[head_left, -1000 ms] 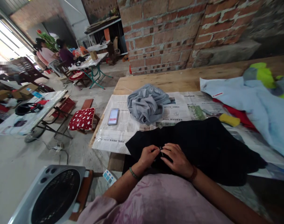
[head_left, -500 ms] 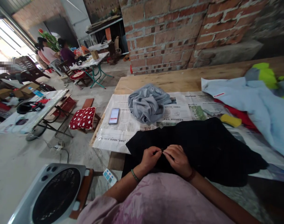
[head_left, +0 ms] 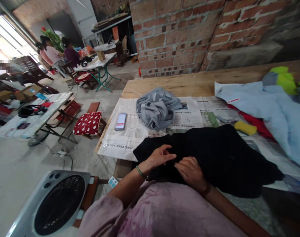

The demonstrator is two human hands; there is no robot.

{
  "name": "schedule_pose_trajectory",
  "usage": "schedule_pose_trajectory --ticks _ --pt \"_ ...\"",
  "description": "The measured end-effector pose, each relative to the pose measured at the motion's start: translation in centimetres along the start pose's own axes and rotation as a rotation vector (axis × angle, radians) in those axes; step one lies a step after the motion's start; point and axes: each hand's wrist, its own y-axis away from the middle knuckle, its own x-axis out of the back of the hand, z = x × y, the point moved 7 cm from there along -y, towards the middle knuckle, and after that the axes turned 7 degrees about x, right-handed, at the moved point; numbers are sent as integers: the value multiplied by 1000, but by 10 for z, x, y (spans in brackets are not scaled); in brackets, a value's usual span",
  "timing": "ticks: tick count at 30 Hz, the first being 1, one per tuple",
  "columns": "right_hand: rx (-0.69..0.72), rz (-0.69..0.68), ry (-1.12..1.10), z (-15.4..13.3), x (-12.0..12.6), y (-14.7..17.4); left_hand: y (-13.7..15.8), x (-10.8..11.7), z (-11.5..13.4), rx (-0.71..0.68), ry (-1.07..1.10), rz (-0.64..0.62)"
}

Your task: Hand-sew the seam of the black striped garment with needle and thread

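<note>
A black garment (head_left: 214,154) lies spread over the near edge of the newspaper-covered table, partly hanging towards my lap. My left hand (head_left: 160,157), with a green bracelet at the wrist, is over its left part, the thumb and fingers apart and nothing seen between them. Close beside it, my right hand (head_left: 190,169) has its fingers curled together at the black cloth; whatever is at its fingertips is too small and dark to make out. Just beyond the garment sits a crumpled grey cloth (head_left: 156,110).
A phone (head_left: 121,121) lies on the newspaper (head_left: 115,144) at left. To the right are a yellow sponge-like block (head_left: 245,128), a light blue garment (head_left: 268,105) and red cloth. A fan (head_left: 58,204) stands lower left, near a cushioned stool (head_left: 87,124). Other people (head_left: 51,49) sit farther back.
My left hand has come away from my right fingertips, its fingers opening and lifting forward. My right hand stays nearly in place at the black garment.
</note>
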Motion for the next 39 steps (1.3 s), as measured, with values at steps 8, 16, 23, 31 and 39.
schedule_pose_trajectory --ticks 8,16,23,31,39 --pt "-6 19 -2 0 -1 3 -3 -9 -5 94 336 -132" --pt "-31 21 -1 1 -1 7 -7 12 -20 209 747 50" --pt "-52 33 5 5 0 12 -9 36 -24 83 408 358" --pt "-69 4 -5 8 -3 14 35 51 17 -374 -212 606" --pt "-51 41 -35 4 3 9 40 -7 42 -732 -752 144"
